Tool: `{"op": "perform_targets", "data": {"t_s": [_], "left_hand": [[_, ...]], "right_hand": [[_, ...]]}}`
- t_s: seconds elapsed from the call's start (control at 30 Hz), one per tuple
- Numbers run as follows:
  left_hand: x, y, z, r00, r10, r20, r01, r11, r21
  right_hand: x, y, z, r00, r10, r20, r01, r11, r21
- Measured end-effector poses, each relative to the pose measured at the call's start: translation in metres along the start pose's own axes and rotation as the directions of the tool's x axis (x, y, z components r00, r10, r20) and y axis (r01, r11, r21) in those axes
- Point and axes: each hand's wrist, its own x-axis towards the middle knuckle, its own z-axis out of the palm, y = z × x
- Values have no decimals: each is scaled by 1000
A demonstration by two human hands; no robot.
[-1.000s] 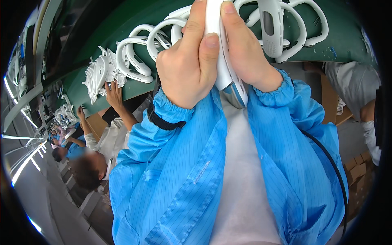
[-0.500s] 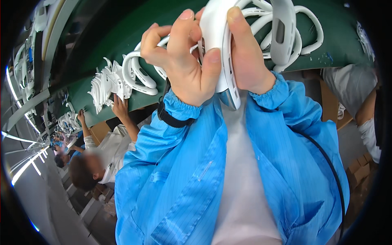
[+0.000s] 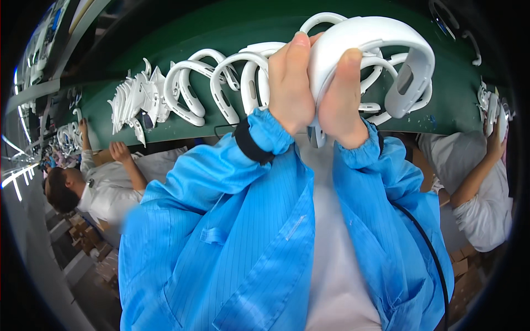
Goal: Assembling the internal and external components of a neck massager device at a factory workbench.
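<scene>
Both my hands grip a white U-shaped plastic housing point(image 3: 381, 28) with slots along its edge, held up over the near edge of the bench. My left hand point(image 3: 292, 85) is closed against its left side, the fingertips at the top edge. My right hand point(image 3: 343, 105) presses its thumb on the inner edge; the other fingers are hidden behind. The housing's far arm, with an oval grey opening, curves round to the right. Several similar white U-shaped housings point(image 3: 225, 99) stand on the bench left of my hands, and others lie partly hidden behind the held one.
A pile of white curved parts point(image 3: 130, 105) lies farther left on the green bench point(image 3: 165, 41). A co-worker in white point(image 3: 124, 182) sits at left, one hand near that pile. At right another co-worker point(image 3: 461, 176) holds white parts. A black cable point(image 3: 428, 237) runs down my right side.
My left fingers, spread before, are now closed against the housing. The view has shifted, showing more of the housing's loop. The left co-worker's hand has drawn back from the pile.
</scene>
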Motion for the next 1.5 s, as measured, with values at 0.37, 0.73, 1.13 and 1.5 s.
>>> {"op": "perform_targets", "data": {"t_s": [0.37, 0.73, 1.13, 1.5], "left_hand": [[16, -17, -16, 966, -208, -153, 202, 978, -53], [6, -44, -10, 968, -173, -180, 150, 980, -132], [41, -14, -16, 890, -455, -13, 442, 857, 266], [59, 19, -11, 721, -677, 150, 631, 730, 261]], "right_hand": [[8, 31, 0, 936, 324, -140, -303, 941, 149], [-4, 48, -5, 927, 302, -224, -267, 948, 172], [-24, 48, -4, 859, 512, 15, -512, 859, -16], [-27, 27, 2, 871, 426, 245, -441, 897, 9]]}}
